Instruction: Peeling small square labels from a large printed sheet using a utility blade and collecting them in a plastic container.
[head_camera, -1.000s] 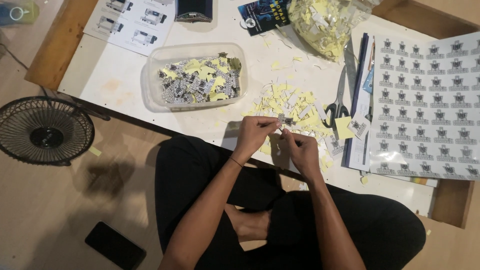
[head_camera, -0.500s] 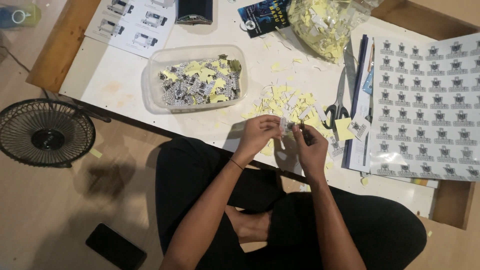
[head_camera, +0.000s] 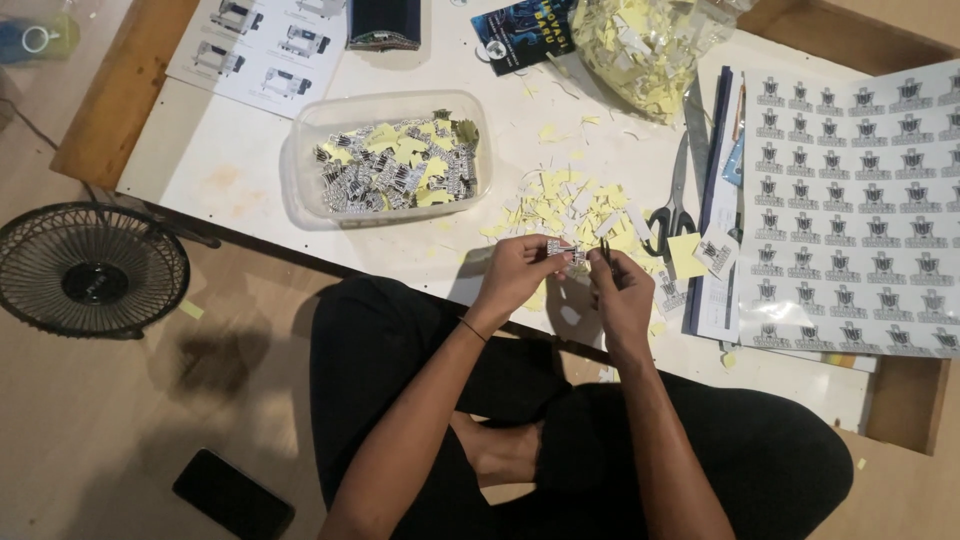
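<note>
At the near edge of the low white table, above crossed legs in black cloth: left hand and right hand drawn close together, fingertips of both pinched shut on one small printed sticker, glossy and roughly square, held just above the tabletop. Just beyond, a loose heap of pale yellow paper scraps, thin and jagged. Further left, a clear plastic tub, rounded at the corners, filled with cut stickers and yellow backing. To the right, steel scissors lying flat beside a sheet of uncut stickers in neat rows. On the floor, a round black wire fan and a dark flat phone.
</note>
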